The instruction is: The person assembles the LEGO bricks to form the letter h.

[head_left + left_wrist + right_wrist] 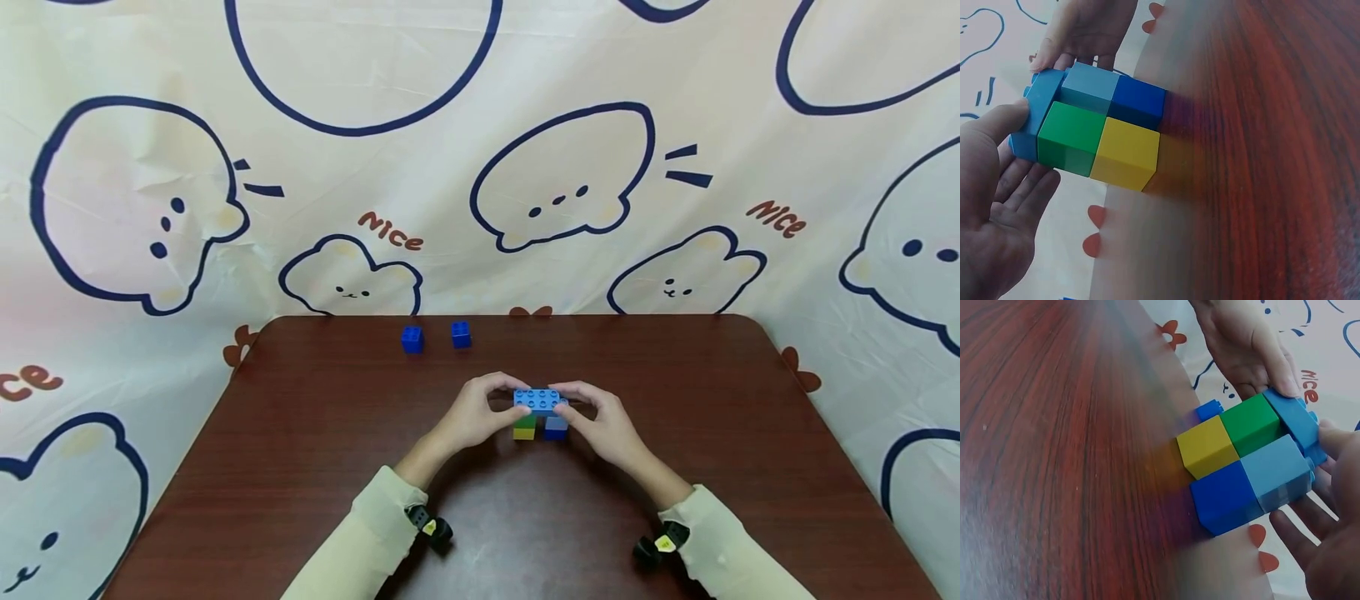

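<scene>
A long blue building brick [536,402] with studs on top lies across two short columns of bricks on the table. In the left column, a green brick [1071,139] sits on a yellow brick [1126,153]. The right column has a light blue brick [1276,474] over a dark blue brick [1225,499]; a light blue stud shows beyond the long brick's edge. My left hand [474,414] pinches the long brick's left end, thumb in front and fingers behind. At its right end my right hand [609,427] pinches it likewise.
Two small dark blue bricks, one [412,339] left of the other [461,334], stand near the far edge of the brown wooden table [315,467]. A pale cloth with cartoon drawings [555,179] hangs behind the table and along its sides.
</scene>
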`<state>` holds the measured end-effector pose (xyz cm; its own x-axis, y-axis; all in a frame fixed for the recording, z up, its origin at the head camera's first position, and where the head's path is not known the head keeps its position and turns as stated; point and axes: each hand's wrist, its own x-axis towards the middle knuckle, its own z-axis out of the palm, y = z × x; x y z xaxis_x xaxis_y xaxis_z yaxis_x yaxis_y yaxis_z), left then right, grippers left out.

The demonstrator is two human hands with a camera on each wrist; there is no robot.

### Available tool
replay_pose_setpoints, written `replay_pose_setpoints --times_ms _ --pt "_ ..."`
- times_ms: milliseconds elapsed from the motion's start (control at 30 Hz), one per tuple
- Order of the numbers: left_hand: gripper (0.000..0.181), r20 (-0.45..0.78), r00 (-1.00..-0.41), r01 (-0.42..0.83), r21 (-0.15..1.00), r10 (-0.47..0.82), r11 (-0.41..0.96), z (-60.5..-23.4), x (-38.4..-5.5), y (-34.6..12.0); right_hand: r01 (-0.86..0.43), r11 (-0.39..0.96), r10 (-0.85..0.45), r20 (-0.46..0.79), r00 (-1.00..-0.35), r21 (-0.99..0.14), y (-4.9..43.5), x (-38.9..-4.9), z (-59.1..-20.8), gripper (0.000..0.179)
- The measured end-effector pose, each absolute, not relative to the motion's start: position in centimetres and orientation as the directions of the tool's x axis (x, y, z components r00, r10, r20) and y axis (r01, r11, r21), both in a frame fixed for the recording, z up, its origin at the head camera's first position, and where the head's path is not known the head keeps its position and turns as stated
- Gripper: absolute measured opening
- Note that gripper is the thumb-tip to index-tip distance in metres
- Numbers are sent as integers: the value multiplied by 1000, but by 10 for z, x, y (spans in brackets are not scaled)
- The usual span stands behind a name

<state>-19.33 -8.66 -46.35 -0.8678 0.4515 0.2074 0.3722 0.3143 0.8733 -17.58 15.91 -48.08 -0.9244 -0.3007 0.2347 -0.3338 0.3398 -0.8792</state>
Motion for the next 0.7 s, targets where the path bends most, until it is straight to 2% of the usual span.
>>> replay_pose_setpoints --times_ms 133,400,700 --pt "28 211 -870 368 879 445 303 -466 -193 -87 -343 353 -287 248 -925 -871 155 -173 -477 31" --pt "28 215 -879 362 882 425 301 -471 -191 -87 -424 315 -352 311 -883 -849 150 -162 -452 26" --pt "28 214 -875 363 884 435 294 -469 -193 -86 -444 288 -390 320 -863 -848 153 -167 -450 24"
